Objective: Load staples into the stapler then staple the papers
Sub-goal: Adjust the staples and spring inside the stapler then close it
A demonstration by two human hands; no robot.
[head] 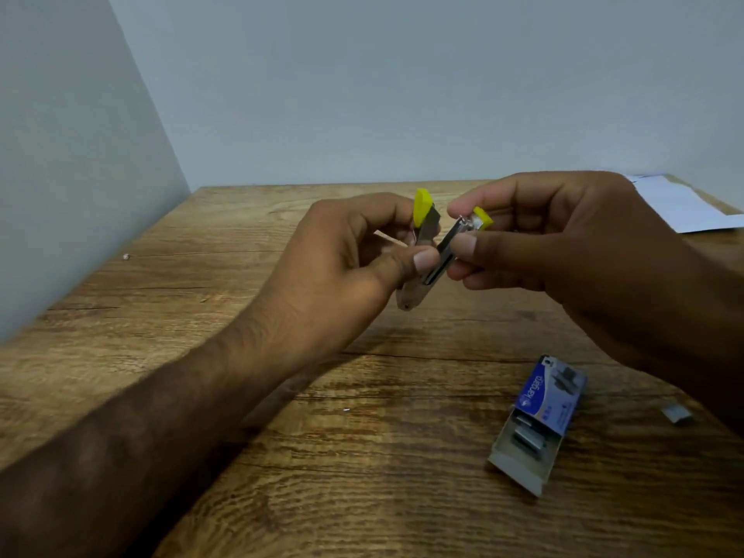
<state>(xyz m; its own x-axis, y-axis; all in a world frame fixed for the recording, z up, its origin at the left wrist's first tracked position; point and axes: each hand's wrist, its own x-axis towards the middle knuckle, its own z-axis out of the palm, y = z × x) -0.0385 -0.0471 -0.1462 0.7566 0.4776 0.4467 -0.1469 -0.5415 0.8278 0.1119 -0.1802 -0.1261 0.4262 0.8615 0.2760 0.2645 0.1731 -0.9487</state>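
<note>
Stapler (424,237) is held up over the table (282,477), hinged open, much of it hidden. The left hand (342,255) grips its body, thumb pressed across the front and curled fingers behind, so only the yellow cap above and the metal end below show clearly. The right hand (563,243) pinches the rail (445,251) between thumb and forefinger, just beside the left thumb; its yellow tip peeks out above the thumb. Blur hides whether staples lie in the rail. Papers (684,207) at the far right are cut off by the frame edge and partly covered by the right hand. Nearer, an open box (539,412) shows staples, with a loose strip (678,414) beside it.
</note>
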